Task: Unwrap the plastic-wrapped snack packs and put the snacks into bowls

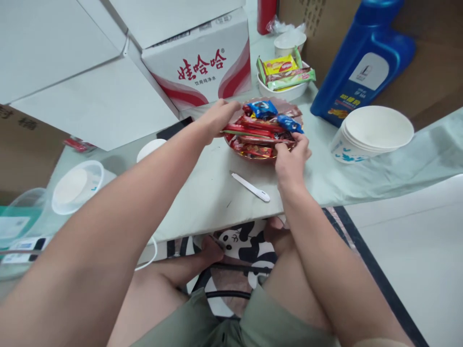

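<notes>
A round reddish bowl (240,155) with a wavy rim stands on the cloth-covered table. It is heaped with wrapped snacks: long red snack packets (253,131) lie across it, and blue-wrapped candies (263,109) rest on top. My left hand (221,118) is curled at the bowl's left side, around the left ends of the red packets; its thumb is largely hidden. At the right front, my right hand (293,159) has thumb and fingers closed on the packets' right ends, close to the rim. A white utility knife (251,187) lies in front of the bowl.
Behind stand a white-and-red carton (202,62) and a white dish (285,91) of green and yellow snack bars (284,70). To the right are a blue jug (361,67) and stacked paper cups (372,135). A plastic tub (77,188) sits left, near the table's front edge (217,227).
</notes>
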### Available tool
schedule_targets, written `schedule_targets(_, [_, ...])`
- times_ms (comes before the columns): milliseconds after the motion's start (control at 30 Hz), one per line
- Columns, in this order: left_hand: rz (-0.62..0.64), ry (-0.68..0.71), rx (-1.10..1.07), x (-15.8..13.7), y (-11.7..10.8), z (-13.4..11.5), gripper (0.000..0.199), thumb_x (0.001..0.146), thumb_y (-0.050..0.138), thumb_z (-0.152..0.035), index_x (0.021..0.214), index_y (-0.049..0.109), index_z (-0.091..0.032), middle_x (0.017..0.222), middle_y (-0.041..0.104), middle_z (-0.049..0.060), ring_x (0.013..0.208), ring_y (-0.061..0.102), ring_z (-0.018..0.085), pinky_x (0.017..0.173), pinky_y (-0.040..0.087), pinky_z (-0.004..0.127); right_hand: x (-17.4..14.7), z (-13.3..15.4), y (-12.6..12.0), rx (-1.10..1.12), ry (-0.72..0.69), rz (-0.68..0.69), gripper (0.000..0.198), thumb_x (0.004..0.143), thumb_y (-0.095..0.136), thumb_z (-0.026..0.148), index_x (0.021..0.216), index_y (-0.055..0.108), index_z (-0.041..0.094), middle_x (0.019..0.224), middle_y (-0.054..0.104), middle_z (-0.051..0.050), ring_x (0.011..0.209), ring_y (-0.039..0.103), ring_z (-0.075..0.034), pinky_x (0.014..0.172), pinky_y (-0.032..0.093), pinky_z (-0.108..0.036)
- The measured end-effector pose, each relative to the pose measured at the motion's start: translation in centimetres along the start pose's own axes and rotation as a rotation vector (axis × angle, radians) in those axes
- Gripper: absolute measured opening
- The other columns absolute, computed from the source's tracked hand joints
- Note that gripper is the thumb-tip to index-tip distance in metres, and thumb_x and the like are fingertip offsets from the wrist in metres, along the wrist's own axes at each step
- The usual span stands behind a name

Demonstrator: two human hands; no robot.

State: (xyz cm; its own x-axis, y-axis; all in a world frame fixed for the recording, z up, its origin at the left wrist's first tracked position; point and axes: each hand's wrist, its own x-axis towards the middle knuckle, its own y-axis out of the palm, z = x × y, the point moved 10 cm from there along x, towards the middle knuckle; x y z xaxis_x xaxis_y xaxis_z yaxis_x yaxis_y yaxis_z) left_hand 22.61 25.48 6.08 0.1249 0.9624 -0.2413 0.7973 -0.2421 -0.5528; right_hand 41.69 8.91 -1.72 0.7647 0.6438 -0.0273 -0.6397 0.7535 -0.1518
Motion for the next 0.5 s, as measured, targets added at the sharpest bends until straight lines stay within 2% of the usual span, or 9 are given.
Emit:
schedule_targets(100, [0.009, 0.068, -0.069, 0.6, 3.1, -0.9, 0.021, 0.083, 0.067, -0.043, 0.09, 0.058, -0.026, 0.106, 0.07, 0.006, 0.111, 0.067, 0.029, 0.09, 0.053, 0.042, 0.7, -0.4, -1.7, 0.014, -0.03, -0.055, 0.058, 0.083, 0.053, 0.032, 0.139, 0.042, 0.028, 0.142, 0.042, -0.011, 0.139, 0.046, -0.027, 0.12, 0.038, -0.055])
schedule_targets(200, [-0.07, 0.136, -0.032, 1.6, 5.2, -1.8, 0.023, 0.088, 0.062, -0.045, 0.086, 0.056, -0.024, 0.105, 0.071, 0.007, 0.108, 0.066, 0.028, 0.096, 0.05, 0.042, 0.8, -0.4, -2.2, 0.035, -0.061, -0.061, 0.066, 0.083, 0.052, 0.033, 0.147, 0.034, 0.027, 0.146, 0.041, -0.013, 0.137, 0.049, -0.026, 0.118, 0.042, -0.052])
schedule_targets(267, [-0.131, 0.178, 0.018, 2.3, 6.0, -2.5, 0.025, 0.092, 0.057, -0.046, 0.084, 0.054, -0.023, 0.107, 0.07, 0.008, 0.11, 0.066, 0.029, 0.098, 0.048, 0.042, 0.7, 0.0, -2.2, 0.039, -0.099, -0.067, 0.067, 0.082, 0.053, 0.033, 0.146, 0.033, 0.025, 0.146, 0.042, -0.013, 0.137, 0.05, -0.025, 0.119, 0.042, -0.05])
schedule_targets(400, [-0.164, 0.244, 0.107, 3.4, 7.3, -4.1, 0.028, 0.098, 0.048, -0.045, 0.082, 0.054, -0.023, 0.108, 0.07, 0.011, 0.112, 0.066, 0.03, 0.099, 0.047, 0.043, 0.9, 1.0, -2.2, 0.051, -0.142, -0.101, 0.062, 0.081, 0.053, 0.033, 0.14, 0.038, 0.022, 0.145, 0.043, -0.014, 0.134, 0.051, -0.024, 0.121, 0.039, -0.047])
schedule_targets(500, [-0.171, 0.256, 0.182, 4.1, 7.6, -5.1, 0.029, 0.099, 0.045, -0.047, 0.087, 0.059, -0.025, 0.114, 0.071, 0.013, 0.116, 0.064, 0.03, 0.101, 0.047, 0.044, 1.9, 1.2, -1.1, 0.058, -0.143, -0.021, 0.063, 0.082, 0.054, 0.032, 0.142, 0.037, 0.026, 0.148, 0.043, -0.013, 0.14, 0.047, -0.026, 0.12, 0.039, -0.051])
